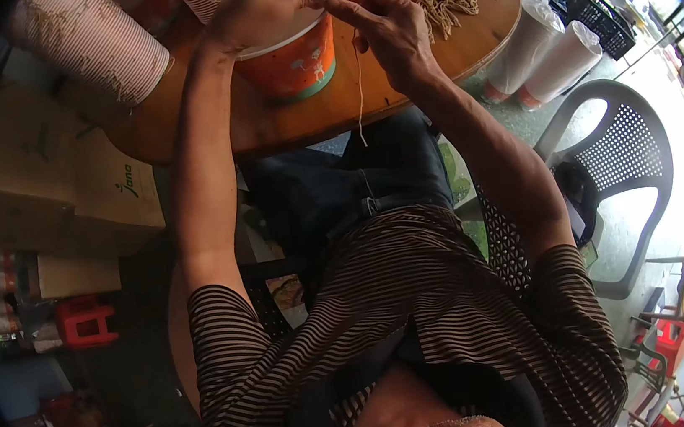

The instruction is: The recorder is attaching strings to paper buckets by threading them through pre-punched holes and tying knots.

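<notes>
Above an orange paper bucket (pixel 284 64) with a white rim and green base, my two hands meet with the fingertips pinched together. My left hand (pixel 272 4) is closed, its thumb and forefinger at one end of a thin beige string (pixel 360 93). My right hand (pixel 393 29) is closed on the same string just beside them, and the loose end dangles past the table edge toward my lap. Whether there is a knot between the fingertips is too small to tell. To the right of my right hand lies a tangled pile of beige strings (pixel 451 0).
Long nested stacks of striped paper cups (pixel 99 43), with strings hanging on them, lie at the left of the wooden table (pixel 180 122). Cardboard boxes (pixel 58 161) stand below left. At right are bagged white stacks (pixel 559 62), a black basket (pixel 596 17) and a grey plastic chair (pixel 625 143).
</notes>
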Motion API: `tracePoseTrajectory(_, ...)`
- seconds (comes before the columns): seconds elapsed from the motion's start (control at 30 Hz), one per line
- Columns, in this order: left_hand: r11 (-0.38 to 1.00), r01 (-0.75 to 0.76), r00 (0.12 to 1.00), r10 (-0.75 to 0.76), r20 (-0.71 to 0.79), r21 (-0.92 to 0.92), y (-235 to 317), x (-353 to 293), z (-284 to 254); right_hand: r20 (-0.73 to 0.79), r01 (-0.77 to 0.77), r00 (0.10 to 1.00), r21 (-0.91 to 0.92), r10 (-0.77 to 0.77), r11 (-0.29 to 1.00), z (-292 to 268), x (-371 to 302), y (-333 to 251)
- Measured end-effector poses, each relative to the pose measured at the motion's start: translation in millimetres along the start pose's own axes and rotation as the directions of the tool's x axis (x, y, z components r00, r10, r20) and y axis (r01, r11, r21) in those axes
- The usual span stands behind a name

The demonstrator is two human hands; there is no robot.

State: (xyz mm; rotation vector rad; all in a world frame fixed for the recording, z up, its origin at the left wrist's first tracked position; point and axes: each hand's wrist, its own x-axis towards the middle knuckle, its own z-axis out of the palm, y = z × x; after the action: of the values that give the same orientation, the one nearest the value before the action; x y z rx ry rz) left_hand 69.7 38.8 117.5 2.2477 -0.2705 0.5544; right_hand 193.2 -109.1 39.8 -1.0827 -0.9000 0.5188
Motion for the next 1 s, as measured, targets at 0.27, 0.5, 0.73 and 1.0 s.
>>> tracePoseTrajectory(0.27, 0.973, 0.217, 0.969, -0.206, -0.133, 0.073, 2.2, -27.5, 5.3, 0.005, 0.056, 0.998, -0.105, -0.056, 0.993, 7.0, -3.9, 15.9)
tracePoseTrajectory(0.5, 0.961, 0.276, 0.903, -0.261, -0.340, -0.007, 10.8, -35.6, 24.6, 0.030, 0.185, 0.983, -0.129, -0.183, 0.974, 10.2, -11.0, 6.9)
tracePoseTrajectory(0.73, 0.949, 0.310, 0.861, -0.256, -0.439, 0.054, 18.7, -31.0, 35.2, -0.003, 0.156, 0.987, -0.151, -0.158, 0.976, 5.7, -8.2, 9.4)
tracePoseTrajectory(1.0, 0.879, 0.415, 0.795, -0.225, -0.563, 0.235, 34.8, -32.1, 49.0, 0.037, 0.155, 0.988, -0.145, -0.152, 0.977, 2.6, -10.4, 8.2)
